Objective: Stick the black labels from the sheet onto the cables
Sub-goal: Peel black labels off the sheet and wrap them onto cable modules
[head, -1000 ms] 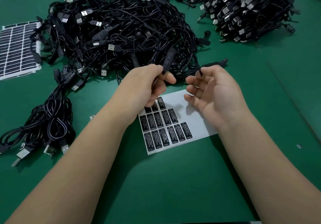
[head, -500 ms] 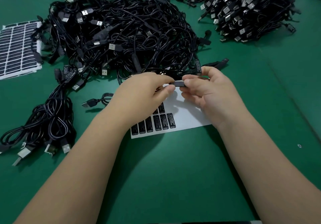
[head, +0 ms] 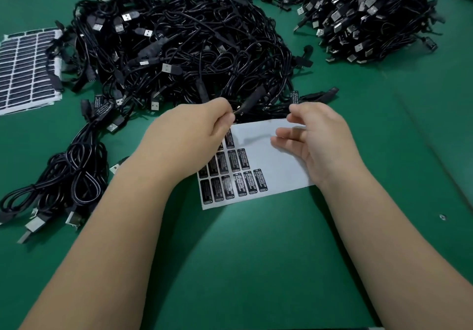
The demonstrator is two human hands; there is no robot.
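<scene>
Black labels are sitting in rows on the white sheet lying flat on the green table, just in front of the big tangle of cables, with the left wrist covering the sheet's left edge. The left hand is pinching a cable's black inline block at the heap's near edge, while the right hand is hovering over the sheet, fingers loosely spread and holding nothing. A second cable heap is lying far right, a labelled bundle at left, and a fuller label sheet far left.
</scene>
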